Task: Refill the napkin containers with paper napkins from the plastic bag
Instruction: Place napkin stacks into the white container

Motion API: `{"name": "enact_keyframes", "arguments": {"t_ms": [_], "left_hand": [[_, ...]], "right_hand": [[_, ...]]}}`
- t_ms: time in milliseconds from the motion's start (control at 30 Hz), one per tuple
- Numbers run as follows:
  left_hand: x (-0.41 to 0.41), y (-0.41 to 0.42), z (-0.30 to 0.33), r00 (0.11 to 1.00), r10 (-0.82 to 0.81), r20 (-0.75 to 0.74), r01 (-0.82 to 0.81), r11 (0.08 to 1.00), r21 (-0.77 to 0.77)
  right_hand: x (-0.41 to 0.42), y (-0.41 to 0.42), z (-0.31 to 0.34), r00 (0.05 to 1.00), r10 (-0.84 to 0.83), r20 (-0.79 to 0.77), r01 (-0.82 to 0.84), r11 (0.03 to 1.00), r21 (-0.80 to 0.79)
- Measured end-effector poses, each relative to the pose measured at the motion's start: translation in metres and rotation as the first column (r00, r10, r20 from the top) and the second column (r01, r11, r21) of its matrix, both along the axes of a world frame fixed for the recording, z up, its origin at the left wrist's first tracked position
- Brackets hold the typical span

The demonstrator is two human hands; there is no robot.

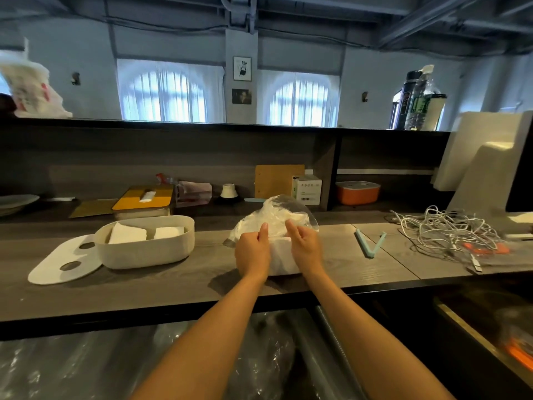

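Clear plastic bag (274,223) of paper napkins (281,256) sits mid-counter as the left hand (253,249) and right hand (305,248) pinch its mouth, apparently to pull it open, with the lidless, part-filled napkin container (144,243) waiting just left.

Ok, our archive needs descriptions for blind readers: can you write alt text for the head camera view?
Both hands, left hand and right hand, pinch the clear plastic bag of white napkins on a wooden counter. To the left stands an open white napkin container holding two napkin stacks, its lid beside it; a blue bag clip lies to the right.
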State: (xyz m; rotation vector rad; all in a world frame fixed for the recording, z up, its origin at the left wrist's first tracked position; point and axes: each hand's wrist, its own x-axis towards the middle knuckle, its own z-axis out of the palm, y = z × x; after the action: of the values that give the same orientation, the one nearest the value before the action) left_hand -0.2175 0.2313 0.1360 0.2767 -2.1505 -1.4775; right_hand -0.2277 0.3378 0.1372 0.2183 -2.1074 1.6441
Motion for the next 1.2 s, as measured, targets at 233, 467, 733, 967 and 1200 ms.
{"name": "enact_keyframes", "arguments": {"t_ms": [233,467,733,967,1200], "left_hand": [[0.021,-0.038,0.016,0.992,0.12,0.036,-0.124,0.969,0.215],[0.051,-0.082,0.04,0.961,-0.26,0.095,0.244,0.958,0.151],[0.082,-0.136,0.064,0.886,-0.436,0.159,0.379,0.878,0.294],[0.082,-0.173,0.077,0.947,-0.276,0.166,0.209,0.918,0.336],[0.06,-0.209,0.088,0.964,-0.105,0.245,0.083,0.992,0.098]], "right_hand": [[0.034,-0.023,0.004,0.93,0.321,0.178,-0.342,0.934,0.102],[0.044,-0.064,0.056,0.846,0.114,0.521,-0.159,0.986,0.042],[0.062,-0.098,0.081,0.846,0.384,0.37,-0.274,0.908,-0.315],[0.071,-0.171,0.096,0.744,0.366,0.559,-0.265,0.93,-0.256],[0.046,-0.22,0.11,0.801,0.178,0.571,-0.219,0.976,0.003]]}}
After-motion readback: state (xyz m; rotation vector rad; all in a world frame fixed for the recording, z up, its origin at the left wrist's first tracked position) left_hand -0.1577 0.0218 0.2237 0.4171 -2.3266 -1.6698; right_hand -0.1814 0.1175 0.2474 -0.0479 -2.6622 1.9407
